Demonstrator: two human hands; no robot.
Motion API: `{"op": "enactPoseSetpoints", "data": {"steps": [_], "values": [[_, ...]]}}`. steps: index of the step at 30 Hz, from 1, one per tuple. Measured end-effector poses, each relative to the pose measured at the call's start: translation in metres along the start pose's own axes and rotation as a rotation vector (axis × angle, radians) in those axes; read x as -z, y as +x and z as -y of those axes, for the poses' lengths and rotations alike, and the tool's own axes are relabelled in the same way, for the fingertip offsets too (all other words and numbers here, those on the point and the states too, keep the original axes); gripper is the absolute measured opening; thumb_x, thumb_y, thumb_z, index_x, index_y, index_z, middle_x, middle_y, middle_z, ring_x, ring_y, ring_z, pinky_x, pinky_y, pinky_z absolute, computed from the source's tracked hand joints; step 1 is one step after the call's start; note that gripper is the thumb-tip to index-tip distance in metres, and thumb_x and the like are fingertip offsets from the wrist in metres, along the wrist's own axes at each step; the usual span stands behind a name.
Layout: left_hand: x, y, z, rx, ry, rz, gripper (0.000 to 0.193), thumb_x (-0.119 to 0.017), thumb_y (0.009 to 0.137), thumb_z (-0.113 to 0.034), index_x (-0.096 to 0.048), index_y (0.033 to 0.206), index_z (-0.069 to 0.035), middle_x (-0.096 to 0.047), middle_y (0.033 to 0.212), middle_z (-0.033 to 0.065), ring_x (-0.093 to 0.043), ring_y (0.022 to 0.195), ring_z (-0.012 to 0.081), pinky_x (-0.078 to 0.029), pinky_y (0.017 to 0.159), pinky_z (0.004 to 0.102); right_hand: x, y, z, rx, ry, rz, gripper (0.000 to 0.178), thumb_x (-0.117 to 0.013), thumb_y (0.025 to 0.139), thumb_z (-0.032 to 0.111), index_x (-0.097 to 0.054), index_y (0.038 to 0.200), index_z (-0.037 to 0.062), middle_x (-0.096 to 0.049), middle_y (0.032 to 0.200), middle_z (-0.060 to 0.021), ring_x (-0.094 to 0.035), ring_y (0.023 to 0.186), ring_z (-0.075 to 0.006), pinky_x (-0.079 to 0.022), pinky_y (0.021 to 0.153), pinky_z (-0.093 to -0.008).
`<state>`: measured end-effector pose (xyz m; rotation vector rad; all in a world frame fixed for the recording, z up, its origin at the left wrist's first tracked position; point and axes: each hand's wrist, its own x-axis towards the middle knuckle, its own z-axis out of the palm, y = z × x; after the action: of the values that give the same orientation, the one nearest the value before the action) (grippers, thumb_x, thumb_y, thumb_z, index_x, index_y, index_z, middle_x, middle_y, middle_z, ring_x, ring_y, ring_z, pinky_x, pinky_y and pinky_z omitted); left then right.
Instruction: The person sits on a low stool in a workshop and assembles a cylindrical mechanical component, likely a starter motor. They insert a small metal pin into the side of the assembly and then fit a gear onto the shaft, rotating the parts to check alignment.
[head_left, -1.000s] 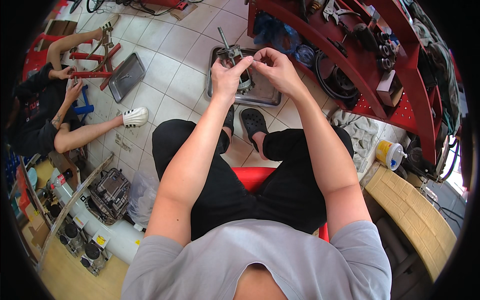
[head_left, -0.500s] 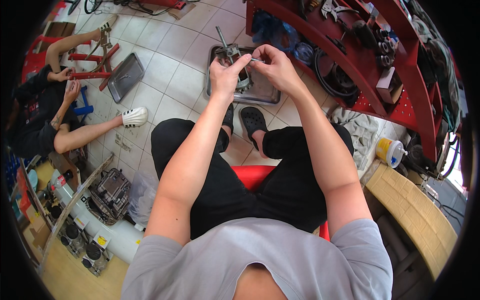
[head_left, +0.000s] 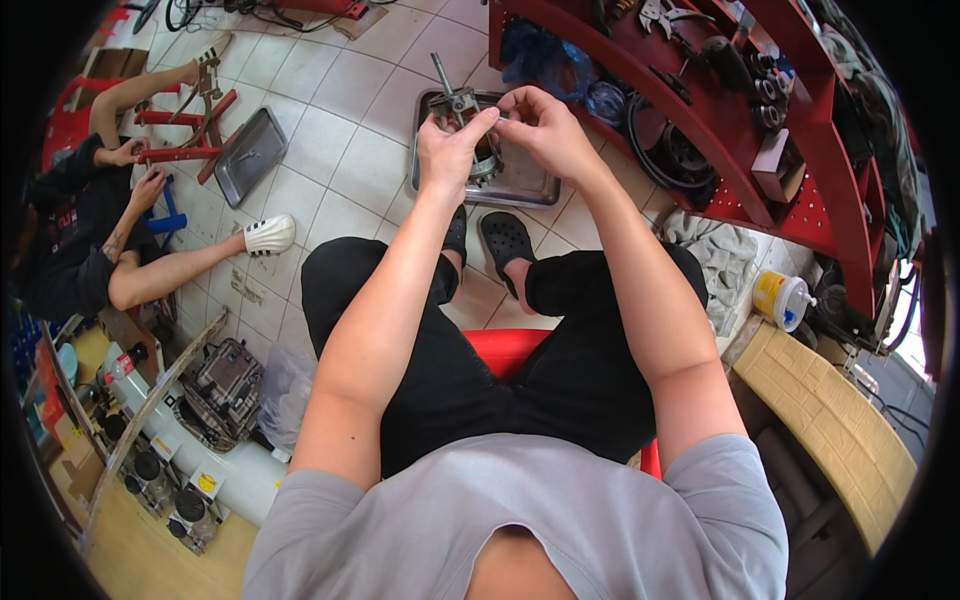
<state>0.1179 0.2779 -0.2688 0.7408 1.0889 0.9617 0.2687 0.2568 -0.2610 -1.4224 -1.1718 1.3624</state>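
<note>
A greasy metal mechanical part (head_left: pixel 457 103) with a long thin shaft and a toothed round lower end stands above a grey metal tray (head_left: pixel 535 188). My left hand (head_left: pixel 447 158) is closed around its side, with the thumb pointing up and to the right. Beside it, my right hand (head_left: pixel 547 137) is closed in a pinch, its fingertips meeting my left thumb tip. What that pinch holds is too small and too covered to make out. My fingers hide much of the part's middle.
Along the right stands a red metal rack (head_left: pixel 690 130) with tools and parts. A co-worker's hands (head_left: pixel 140 165) are at the left, near a red stand (head_left: pixel 180 152) and a second tray (head_left: pixel 250 155). A white bucket (head_left: pixel 783 300) sits lower right.
My right hand has shifted slightly left, its fingertips now against my left thumb. The thin silvery piece seen between them before is now hidden. The co-worker's lower hand has moved slightly.
</note>
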Motion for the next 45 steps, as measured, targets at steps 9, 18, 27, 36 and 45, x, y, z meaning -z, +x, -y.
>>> {"op": "enactPoseSetpoints", "data": {"steps": [9,18,27,36,45], "values": [[0.003,0.002,0.003,-0.053,0.043,0.001,0.025,-0.077,0.074,-0.011,-0.060,0.089,-0.002,-0.066,0.083,0.0052,-0.061,0.068,0.0117,-0.049,0.063,0.0256,0.001,0.001,0.004,-0.289,0.127,0.084,0.030,-0.058,0.091,0.037,-0.064,0.093,0.0074,-0.063,0.083,0.0020,-0.051,0.071,-0.0061,-0.037,0.063,-0.0213],[-0.002,-0.002,-0.001,-0.096,0.028,-0.038,0.027,-0.077,0.074,-0.011,-0.059,0.091,-0.001,-0.065,0.082,0.0059,-0.061,0.069,0.0118,-0.049,0.064,0.0248,0.005,-0.001,0.004,-0.172,0.100,0.123,0.019,-0.061,0.089,0.028,-0.059,0.092,0.0097,-0.064,0.084,0.0008,-0.052,0.073,-0.0067,-0.038,0.066,-0.0211],[-0.001,-0.002,0.003,-0.122,0.056,-0.013,0.026,-0.077,0.074,-0.011,-0.060,0.092,-0.002,-0.066,0.082,0.0063,-0.063,0.067,0.0134,-0.051,0.061,0.0264,0.006,0.003,-0.002,-0.251,0.242,-0.075,0.013,-0.057,0.088,0.019,-0.059,0.092,0.0071,-0.062,0.076,-0.0007,-0.055,0.060,-0.0084,-0.040,0.055,-0.0220],[-0.001,0.001,0.008,-0.215,0.278,0.164,0.024,-0.076,0.072,-0.006,-0.060,0.089,0.001,-0.068,0.082,0.0045,-0.063,0.074,0.0102,-0.050,0.068,0.0252,-0.003,-0.002,0.001,-0.428,0.378,0.002,0.032,-0.046,0.096,0.037,-0.061,0.087,0.0094,-0.057,0.068,0.0020,-0.052,0.055,-0.0092,-0.037,0.052,-0.0245],[0.004,0.003,0.008,-0.103,0.128,0.005,0.022,-0.075,0.075,-0.008,-0.060,0.089,-0.002,-0.065,0.080,0.0052,-0.062,0.066,0.0133,-0.049,0.061,0.0253,-0.003,0.015,-0.052,-0.540,0.514,-0.006,0.029,-0.050,0.094,0.034,-0.057,0.085,0.0080,-0.055,0.069,0.0005,-0.050,0.058,-0.0102,-0.038,0.053,-0.0266]]}}
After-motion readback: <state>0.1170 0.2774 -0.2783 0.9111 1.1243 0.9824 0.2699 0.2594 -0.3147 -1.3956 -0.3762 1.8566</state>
